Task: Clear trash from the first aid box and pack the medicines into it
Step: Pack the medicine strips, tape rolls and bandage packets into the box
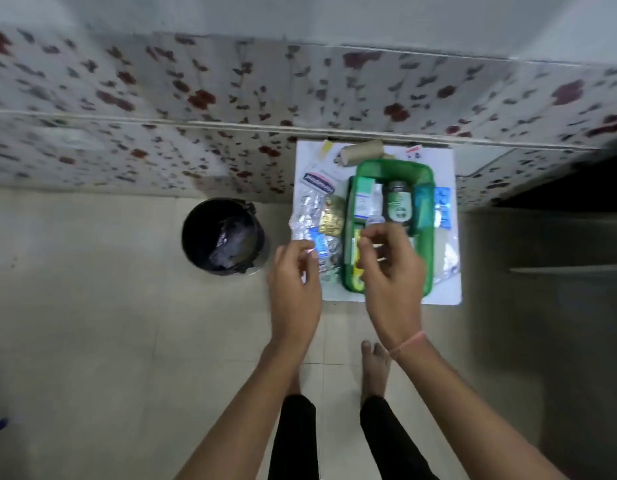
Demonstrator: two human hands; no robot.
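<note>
The green plastic first aid box (425, 174) stood on a small white table (445, 292), its long axis running away from the person. The right hand (392, 271) hovered over the near end of the box, fingers curled as if pinching sth small; what exactly, I could not tell. The left hand (295, 282) was just beside the loose pile of foil blister strips (309, 209), left of the box, fingers half bent, holding nothing I could see. So the left was nearer to the unpacked meds. Strips looked crinkly, shiny, thin. A black round trash bin (224, 235) stood on the floor, further left.
</note>
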